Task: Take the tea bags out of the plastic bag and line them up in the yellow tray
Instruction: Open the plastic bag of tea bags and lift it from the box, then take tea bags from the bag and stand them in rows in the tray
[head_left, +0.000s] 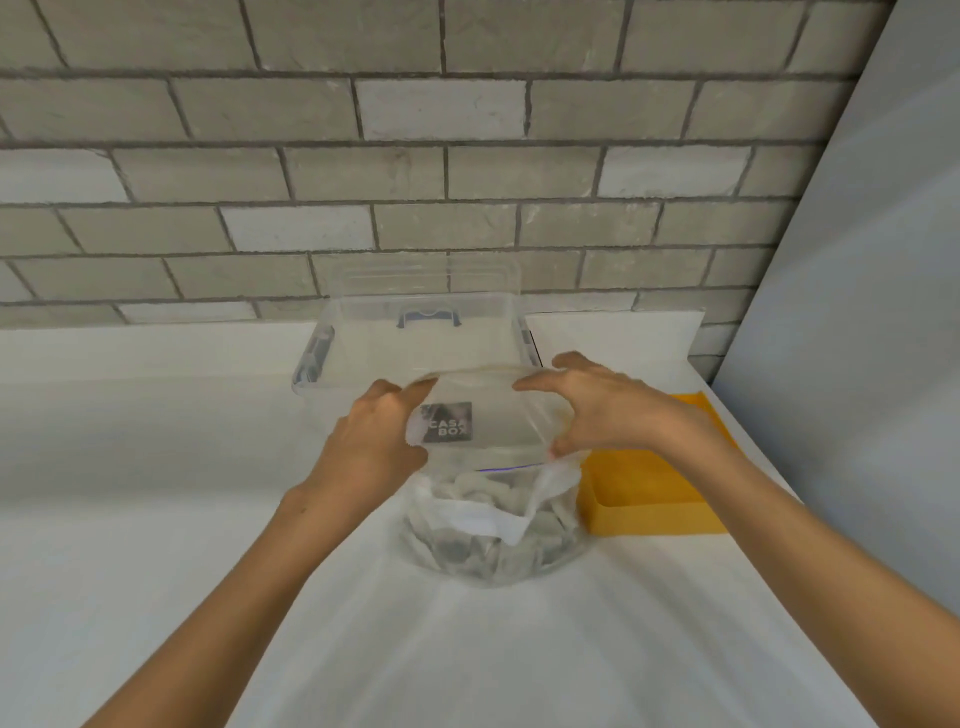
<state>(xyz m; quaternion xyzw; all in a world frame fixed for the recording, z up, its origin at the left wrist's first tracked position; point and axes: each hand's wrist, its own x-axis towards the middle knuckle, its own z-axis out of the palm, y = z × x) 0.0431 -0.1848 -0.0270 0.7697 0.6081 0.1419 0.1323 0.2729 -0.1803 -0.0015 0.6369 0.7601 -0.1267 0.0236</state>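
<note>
A clear plastic bag (493, 519) stands on the white counter in the middle, with several pale tea bags (483, 545) heaped in its lower part. My left hand (374, 441) pinches the bag's top edge on the left. My right hand (613, 405) pinches the top edge on the right, and the mouth is stretched wide between both hands. A yellow tray (649, 499) lies on the counter just right of the bag, partly hidden behind my right wrist; the part I can see holds nothing.
A clear storage box (415, 332) with blue latches and a grey label stands right behind the bag, against the grey tiled wall. A white board (613, 332) lies behind the tray. A pale panel (857, 312) closes off the right side.
</note>
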